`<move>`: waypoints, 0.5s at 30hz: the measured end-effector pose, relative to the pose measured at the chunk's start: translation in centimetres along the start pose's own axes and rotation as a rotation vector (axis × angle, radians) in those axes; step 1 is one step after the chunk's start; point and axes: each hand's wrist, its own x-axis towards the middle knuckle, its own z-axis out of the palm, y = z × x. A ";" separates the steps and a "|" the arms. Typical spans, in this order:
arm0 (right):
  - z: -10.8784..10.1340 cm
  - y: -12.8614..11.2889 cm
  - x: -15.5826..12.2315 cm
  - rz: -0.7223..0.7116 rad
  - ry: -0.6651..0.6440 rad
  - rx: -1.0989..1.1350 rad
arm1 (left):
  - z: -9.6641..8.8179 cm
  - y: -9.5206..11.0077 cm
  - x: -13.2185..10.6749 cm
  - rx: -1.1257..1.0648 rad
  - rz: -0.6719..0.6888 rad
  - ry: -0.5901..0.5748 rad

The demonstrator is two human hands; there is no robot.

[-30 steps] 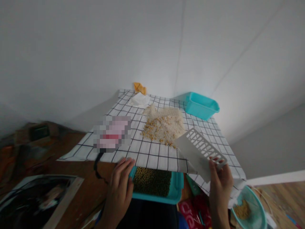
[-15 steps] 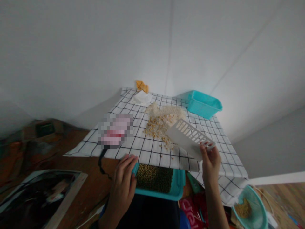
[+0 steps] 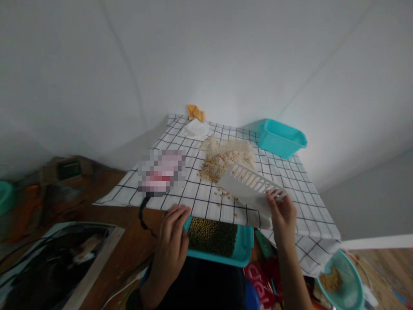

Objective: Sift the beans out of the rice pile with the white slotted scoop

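Observation:
My right hand (image 3: pixel 282 211) grips one end of a white slotted plastic scraper (image 3: pixel 250 186), whose far edge rests among the mixed pile of rice and yellow beans (image 3: pixel 224 158) on the checked cloth (image 3: pixel 193 198). My left hand (image 3: pixel 172 239) holds the left rim of a teal tray (image 3: pixel 243 249) full of green beans (image 3: pixel 213 237), kept just under the table's near edge.
An empty teal tub (image 3: pixel 280 137) stands at the back right. A white tissue (image 3: pixel 195 128) and an orange scrap (image 3: pixel 196 112) lie at the far corner. A blurred pink item (image 3: pixel 161 172) lies on the cloth's left. A teal bowl of yellow beans (image 3: pixel 338 284) sits low right.
The scraper has swung left and down from beside the pile onto its near right side. The left hand and tray have stayed put; the view has shifted a little.

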 end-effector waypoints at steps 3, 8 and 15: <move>0.1 -0.4 -0.1 -0.007 -0.008 0.006 | -0.1 0.1 0.0 0.006 -0.004 0.000; 0.2 -0.6 -0.2 0.000 -0.009 0.009 | -0.3 0.1 -0.1 -0.002 -0.010 -0.007; -0.1 -0.4 0.2 0.014 0.025 0.026 | -0.3 0.2 0.0 -0.004 -0.021 -0.020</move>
